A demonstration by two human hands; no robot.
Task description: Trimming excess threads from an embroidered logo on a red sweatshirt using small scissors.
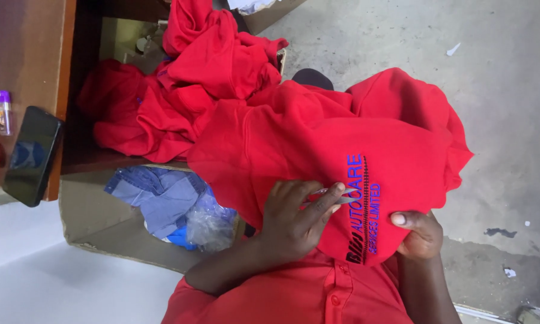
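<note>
A red garment [342,138] with blue embroidered lettering lies draped over the person's lap. The left hand [294,219] pinches small thread snips [336,193] against the stitching; the right hand [420,234] grips the fabric's edge. More red garments [192,90] sit heaped beside a cardboard box [96,222].

A red garment [366,144] bears blue and black embroidery [361,207]; the phone [31,155] is black.

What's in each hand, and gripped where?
Left hand pinches small metal snips between thumb and fingers, tips at the embroidered lettering. Right hand grips the red garment at its bunched lower edge beside the embroidery.
</note>
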